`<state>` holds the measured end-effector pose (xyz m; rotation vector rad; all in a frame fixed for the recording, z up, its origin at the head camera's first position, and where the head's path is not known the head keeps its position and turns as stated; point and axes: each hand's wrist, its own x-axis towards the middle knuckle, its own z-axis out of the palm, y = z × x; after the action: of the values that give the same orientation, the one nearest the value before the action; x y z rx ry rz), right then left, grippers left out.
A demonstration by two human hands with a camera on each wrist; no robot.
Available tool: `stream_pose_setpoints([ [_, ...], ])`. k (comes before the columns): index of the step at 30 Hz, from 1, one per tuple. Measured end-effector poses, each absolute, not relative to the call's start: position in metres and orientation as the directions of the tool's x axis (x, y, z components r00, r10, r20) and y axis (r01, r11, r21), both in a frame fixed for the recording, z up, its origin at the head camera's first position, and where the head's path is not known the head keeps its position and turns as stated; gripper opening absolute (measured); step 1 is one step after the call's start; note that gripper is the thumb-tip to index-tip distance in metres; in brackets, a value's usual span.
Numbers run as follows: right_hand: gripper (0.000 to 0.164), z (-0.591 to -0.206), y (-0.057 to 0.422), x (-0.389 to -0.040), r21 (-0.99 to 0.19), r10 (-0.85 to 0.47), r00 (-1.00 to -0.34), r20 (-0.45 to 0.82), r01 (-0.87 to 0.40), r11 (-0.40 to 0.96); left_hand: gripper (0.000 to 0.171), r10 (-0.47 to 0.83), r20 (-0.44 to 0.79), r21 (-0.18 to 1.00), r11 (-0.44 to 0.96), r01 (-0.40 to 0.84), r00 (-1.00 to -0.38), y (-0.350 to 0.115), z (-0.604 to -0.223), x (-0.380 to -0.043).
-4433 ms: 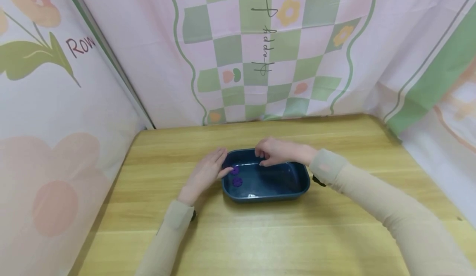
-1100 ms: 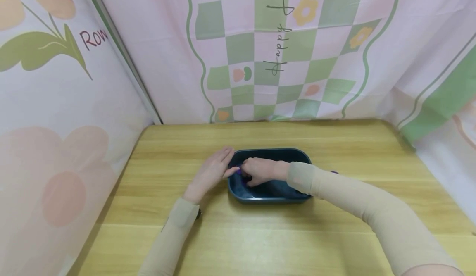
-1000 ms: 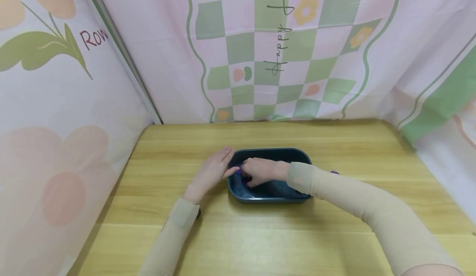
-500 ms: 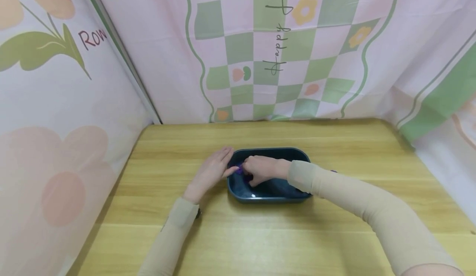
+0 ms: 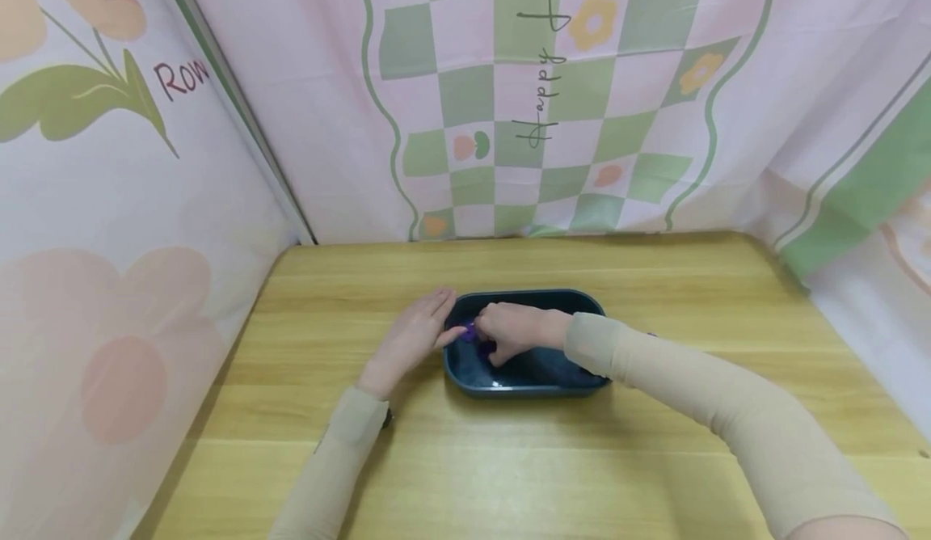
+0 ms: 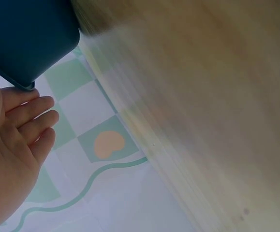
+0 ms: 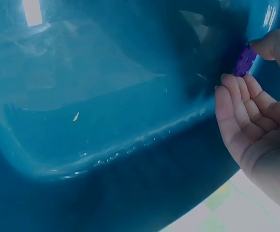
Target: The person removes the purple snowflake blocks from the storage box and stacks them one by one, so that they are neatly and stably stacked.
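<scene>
A dark blue, rounded rectangular basin [image 5: 538,391] stands on the table. My right hand [image 5: 518,328] reaches down inside its left half. Thumb and fingertips pinch a purple notched disc [image 7: 245,61], whose edge also shows as a purple disc [image 5: 486,349] under the hand in the head view. Another purple piece [image 5: 469,331] lies beside it near the basin's left wall, partly covered by the fingers. My left hand [image 5: 410,334] rests at the left end with straight fingers along the outside and the thumb over the rim. In the left wrist view, its fingertips touch the basin's edge [image 6: 26,87].
The wooden table [image 5: 480,475] extends around the basin. A small purple bit [image 5: 652,335] peeks out behind the right sleeve [image 5: 676,370]. Patterned curtains [image 5: 538,120] hang along the back and both sides. A tiny pale fleck [image 7: 76,116] lies on the basin floor.
From the basin's back edge, my right hand has gone down and left to the purple discs. Lately it shifts slightly right, with the pinched disc. The left hand stays at the left rim.
</scene>
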<state>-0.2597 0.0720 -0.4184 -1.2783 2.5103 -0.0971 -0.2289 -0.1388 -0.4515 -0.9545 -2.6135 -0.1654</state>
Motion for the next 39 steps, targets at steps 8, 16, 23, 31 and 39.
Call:
stream_pose_setpoints([
  [8, 0.023, -0.409, 0.081, -0.261, -0.212, -0.806, -0.551, -0.218, -0.779, 0.590, 0.062, 0.593, 0.359, 0.007, 0.771, 0.637, -0.721, -0.138, -0.452, -0.229],
  [16, 0.027, -0.399, 0.097, -0.261, -0.204, -0.804, -0.564, -0.188, -0.778, 0.594, 0.062, 0.586, 0.359, 0.036, 0.769, 0.639, -0.726, -0.137, -0.451, -0.228],
  [23, 0.026, -0.387, 0.114, -0.260, -0.219, -0.771, -0.608, -0.190, -0.740, 0.637, 0.062, 0.577, 0.377, 0.078, 0.759, 0.646, -0.724, -0.136, -0.449, -0.226],
  [31, 0.026, -0.374, 0.133, -0.258, -0.221, -0.756, -0.633, -0.165, -0.723, 0.654, 0.063, 0.584, 0.396, 0.038, 0.760, 0.649, -0.708, -0.137, -0.451, -0.227],
  [39, 0.023, -0.364, 0.155, -0.257, -0.217, -0.741, -0.661, -0.117, -0.711, 0.669, 0.063, 0.582, 0.376, 0.049, 0.765, 0.643, -0.721, -0.135, -0.451, -0.226],
])
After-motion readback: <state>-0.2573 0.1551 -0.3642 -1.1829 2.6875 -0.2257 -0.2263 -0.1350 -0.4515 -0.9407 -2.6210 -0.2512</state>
